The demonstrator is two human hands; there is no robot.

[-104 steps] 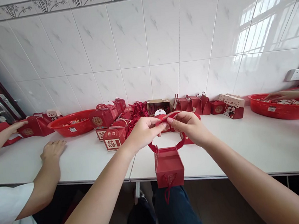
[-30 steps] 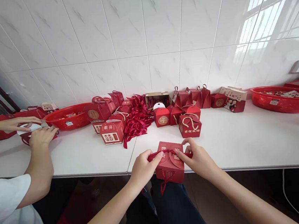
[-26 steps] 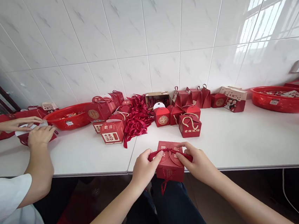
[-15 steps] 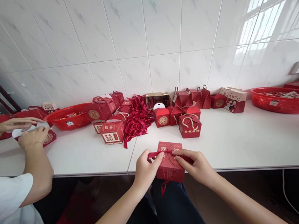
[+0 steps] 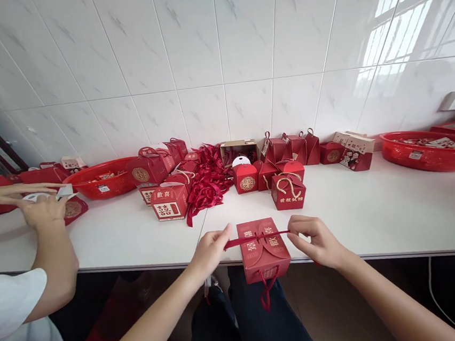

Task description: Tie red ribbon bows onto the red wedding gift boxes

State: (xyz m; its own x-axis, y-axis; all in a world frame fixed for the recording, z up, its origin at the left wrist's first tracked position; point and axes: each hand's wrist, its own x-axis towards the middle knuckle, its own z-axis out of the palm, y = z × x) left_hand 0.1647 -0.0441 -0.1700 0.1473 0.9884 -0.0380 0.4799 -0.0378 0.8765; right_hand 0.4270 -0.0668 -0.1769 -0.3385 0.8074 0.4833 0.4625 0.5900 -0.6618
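A red gift box (image 5: 265, 260) with gold lettering and rounded, interlocking top flaps sits at the table's front edge, partly overhanging it. A dark red ribbon (image 5: 244, 240) runs across its top through the flaps and is stretched taut to both sides. My left hand (image 5: 211, 250) pinches the ribbon's left end, just beyond the box. On the other side, my right hand (image 5: 315, 240) is closed on the ribbon's right end. A twisted red cord (image 5: 265, 291) hangs in a loop from the box's front.
A heap of red ribbons (image 5: 208, 180) lies mid-table between groups of red gift boxes (image 5: 170, 203). Red plastic basins (image 5: 431, 157) stand at both sides. At the left, a co-worker's hands (image 5: 44, 207) handle a box. A tiled wall (image 5: 247, 40) rises behind.
My hands have moved apart, drawing the ribbon out straight across the box top. The box has turned slightly and shifted a little to the right.
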